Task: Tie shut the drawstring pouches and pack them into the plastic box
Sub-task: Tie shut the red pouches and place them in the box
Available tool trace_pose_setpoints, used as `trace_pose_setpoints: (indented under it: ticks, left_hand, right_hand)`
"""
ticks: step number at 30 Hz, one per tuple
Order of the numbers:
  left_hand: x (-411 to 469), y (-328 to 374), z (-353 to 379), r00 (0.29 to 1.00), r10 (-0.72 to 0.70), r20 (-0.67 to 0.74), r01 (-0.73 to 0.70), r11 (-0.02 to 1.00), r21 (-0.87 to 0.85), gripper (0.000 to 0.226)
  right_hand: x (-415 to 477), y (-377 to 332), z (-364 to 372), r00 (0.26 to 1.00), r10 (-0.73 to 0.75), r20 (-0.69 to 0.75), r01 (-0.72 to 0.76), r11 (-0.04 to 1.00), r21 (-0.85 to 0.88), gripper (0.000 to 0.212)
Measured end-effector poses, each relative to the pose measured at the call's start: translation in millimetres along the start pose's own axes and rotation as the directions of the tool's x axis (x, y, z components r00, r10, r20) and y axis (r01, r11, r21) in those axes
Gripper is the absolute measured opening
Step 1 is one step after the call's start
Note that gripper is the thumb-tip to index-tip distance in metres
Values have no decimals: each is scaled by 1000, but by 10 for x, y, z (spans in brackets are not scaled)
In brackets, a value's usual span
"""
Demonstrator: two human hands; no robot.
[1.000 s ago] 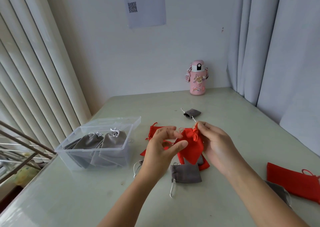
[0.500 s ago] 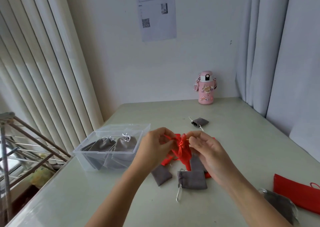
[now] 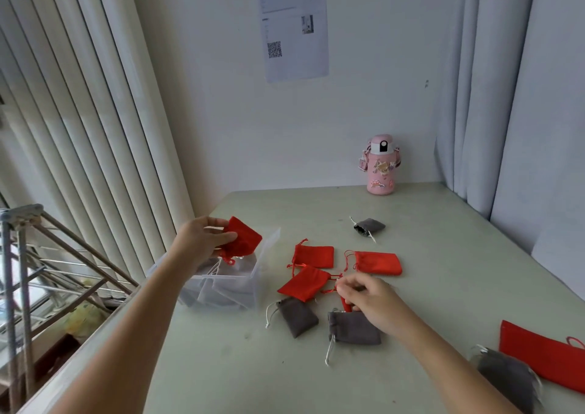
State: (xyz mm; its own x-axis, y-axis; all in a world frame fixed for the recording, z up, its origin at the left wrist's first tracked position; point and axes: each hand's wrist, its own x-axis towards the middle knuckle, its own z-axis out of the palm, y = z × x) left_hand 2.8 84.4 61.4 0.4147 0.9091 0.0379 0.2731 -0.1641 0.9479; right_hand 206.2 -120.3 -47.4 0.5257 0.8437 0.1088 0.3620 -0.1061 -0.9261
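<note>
Left hand (image 3: 199,242) grips a red pouch (image 3: 245,239) with gathered neck, fingers curled round it, held above the plastic box (image 3: 250,290). The box stands on the table (image 3: 443,271) at 9 o'clock of the loose pouches and contains grey pouches (image 3: 221,287). Right hand (image 3: 370,303) – fingers pinched on the red drawstring (image 3: 330,290) of a flat red pouch (image 3: 304,287) at table centre – pink bottle (image 3: 380,166) at 1 o'clock

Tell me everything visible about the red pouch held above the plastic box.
The red pouch is small and looks like soft matte cloth. Its neck is gathered shut, and a knotted red cord hangs below it. The left hand grips it by one side, thumb on the front, holding it tilted in the air over the open plastic box.
</note>
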Motion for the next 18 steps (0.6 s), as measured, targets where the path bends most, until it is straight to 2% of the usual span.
trace_pose_setpoints:
  ticks: [3,5,8,10,12,14,18]
  left_hand:
    - [99,-73,48,988,-98,120,80,987,142,36]
    - [175,-136,56,986,-127,110,85,942,325,38]
    - [266,-196,19,986,-135,102,74,885,461,40]
    - [271,-204,9,983,-109,146,2,808,590,41]
    - [242,-194,26,984,-76,158,-66,674,736,40]
    - [231,-199,66,986,-54,157,-96,586,804,42]
    - [300,-244,152,984,-79,161,-93,543,835,47]
  right_hand:
    - [-3,2,19,1000,-9,4,10,997,-73,6]
    - [-2,6,13,1000,-10,9,11,996,-88,5]
    - [-4,12,6,1000,-14,18,16,994,-104,4]
    - [2,17,9,1000,-17,24,19,993,-115,3]
    - [7,18,14,999,-13,32,17,992,-121,3]
    - [10,25,16,999,-8,41,13,992,-127,3]
    - [12,32,18,999,-10,46,16,992,-129,3]
